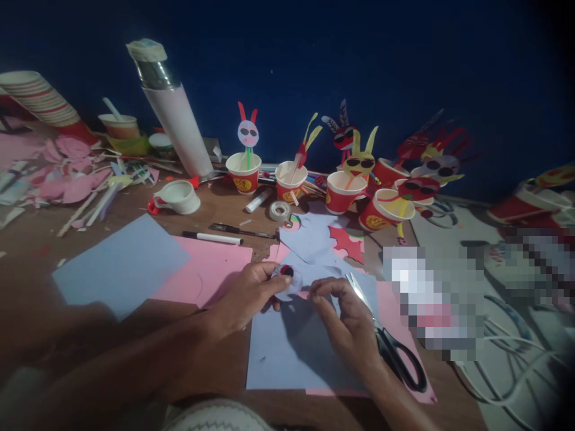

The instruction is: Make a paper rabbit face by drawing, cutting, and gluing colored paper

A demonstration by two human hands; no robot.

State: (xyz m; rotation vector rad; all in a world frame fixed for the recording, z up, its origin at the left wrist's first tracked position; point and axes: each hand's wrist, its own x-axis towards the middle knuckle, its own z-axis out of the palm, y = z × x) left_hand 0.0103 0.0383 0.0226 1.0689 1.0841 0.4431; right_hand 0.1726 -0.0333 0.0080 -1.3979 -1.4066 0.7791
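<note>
My left hand (247,296) pinches a small round light-blue paper cutout (291,290) between thumb and fingers. On the cutout, by the thumb tip, is a black oval piece (287,272) with a red edge. To the right, my right hand (348,320) has its thumb and fingertips drawn together close to the cutout; what they hold, if anything, is too small to make out. Both hands are above a light-blue sheet (283,365) that overlaps pink paper. Scissors (399,359) with black handles lie beside my right hand, partly hidden by it.
Behind stand several red paper cups (242,179) with paper bunny-like faces on sticks. A tape roll (280,211), a white-barrelled marker (220,238), a black pen (238,231), a white cup (179,197) and a tall flask (175,120) are around. Paper scraps (72,173) crowd the left; cables (507,383) lie right.
</note>
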